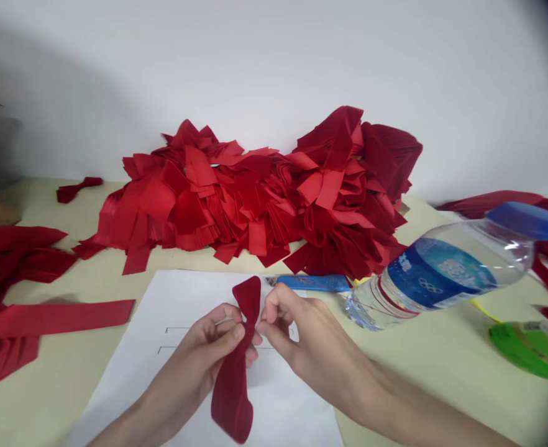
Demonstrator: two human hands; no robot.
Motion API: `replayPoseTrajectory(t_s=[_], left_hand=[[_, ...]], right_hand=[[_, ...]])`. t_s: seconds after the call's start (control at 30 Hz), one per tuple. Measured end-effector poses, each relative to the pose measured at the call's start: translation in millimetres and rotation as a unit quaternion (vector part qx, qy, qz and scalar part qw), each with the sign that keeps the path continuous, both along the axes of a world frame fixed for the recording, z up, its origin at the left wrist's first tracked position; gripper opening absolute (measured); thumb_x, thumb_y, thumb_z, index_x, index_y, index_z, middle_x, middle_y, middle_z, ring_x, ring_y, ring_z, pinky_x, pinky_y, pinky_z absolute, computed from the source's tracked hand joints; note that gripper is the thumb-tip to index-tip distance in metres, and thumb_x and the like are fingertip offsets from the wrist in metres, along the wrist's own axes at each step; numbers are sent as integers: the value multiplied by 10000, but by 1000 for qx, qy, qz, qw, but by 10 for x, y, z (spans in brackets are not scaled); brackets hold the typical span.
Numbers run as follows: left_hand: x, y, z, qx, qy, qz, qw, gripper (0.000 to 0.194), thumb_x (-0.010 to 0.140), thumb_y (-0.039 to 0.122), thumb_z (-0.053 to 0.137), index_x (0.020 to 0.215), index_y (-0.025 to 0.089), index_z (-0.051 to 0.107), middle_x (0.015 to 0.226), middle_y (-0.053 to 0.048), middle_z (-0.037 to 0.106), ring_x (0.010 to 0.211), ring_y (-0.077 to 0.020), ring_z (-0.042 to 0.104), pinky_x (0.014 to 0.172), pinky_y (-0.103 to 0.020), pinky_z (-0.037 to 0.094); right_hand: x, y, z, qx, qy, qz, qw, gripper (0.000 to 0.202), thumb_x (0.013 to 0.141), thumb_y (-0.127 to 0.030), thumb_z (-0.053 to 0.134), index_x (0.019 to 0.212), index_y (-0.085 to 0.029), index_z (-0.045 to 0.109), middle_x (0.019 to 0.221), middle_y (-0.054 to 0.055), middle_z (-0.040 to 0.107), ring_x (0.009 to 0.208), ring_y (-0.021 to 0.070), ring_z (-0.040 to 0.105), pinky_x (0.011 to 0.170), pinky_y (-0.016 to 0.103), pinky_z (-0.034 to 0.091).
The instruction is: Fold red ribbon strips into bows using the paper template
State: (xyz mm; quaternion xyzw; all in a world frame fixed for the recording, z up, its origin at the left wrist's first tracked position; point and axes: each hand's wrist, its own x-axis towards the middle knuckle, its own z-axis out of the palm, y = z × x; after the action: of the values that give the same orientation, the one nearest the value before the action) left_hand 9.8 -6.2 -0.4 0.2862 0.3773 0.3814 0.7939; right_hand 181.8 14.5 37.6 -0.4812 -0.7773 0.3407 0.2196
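A dark red velvet ribbon piece, narrow at its gathered middle, stands over a white paper sheet with printed lines. My left hand pinches the ribbon near that narrow part, thumb in front and fingers behind. Close to the right side of the pinch is my right hand, its thumb and index finger brought together. Whatever lies between those fingertips is too small to make out.
Behind the paper rises a big heap of red ribbon pieces. A water bottle leans at the right, near a blue-handled tool and a green roll. More red strips lie left; a small bow sits farther back.
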Motion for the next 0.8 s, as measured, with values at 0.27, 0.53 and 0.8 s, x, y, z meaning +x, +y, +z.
replayPoseTrajectory(t_s=[0.27, 0.53, 0.8], left_hand=[[-36, 30, 45, 20, 25, -1, 999, 147, 837, 300, 576, 820, 211, 460, 710, 21, 612, 532, -56, 497, 526, -170, 342], [-47, 56, 117, 61, 114, -81, 988, 180, 843, 367, 534, 874, 190, 535, 730, -11, 647, 564, -99, 526, 567, -225, 374], [-298, 255, 101, 58, 302, -111, 945, 166, 707, 296, 676, 761, 148, 621, 719, -57, 702, 672, -171, 617, 627, -270, 445]], right_hand=[[117, 324, -191, -299, 181, 69, 934, 221, 696, -117, 596, 871, -163, 470, 746, 0, 610, 664, 115, 563, 609, 250, 430], [178, 388, 23, -352, 381, 38, 854, 364, 685, -178, 672, 1032, -149, 565, 874, 45, 666, 758, 154, 631, 757, 327, 475], [304, 416, -21, -242, 345, -154, 894, 373, 650, -223, 728, 977, -179, 555, 835, 16, 667, 763, 175, 652, 744, 334, 523]])
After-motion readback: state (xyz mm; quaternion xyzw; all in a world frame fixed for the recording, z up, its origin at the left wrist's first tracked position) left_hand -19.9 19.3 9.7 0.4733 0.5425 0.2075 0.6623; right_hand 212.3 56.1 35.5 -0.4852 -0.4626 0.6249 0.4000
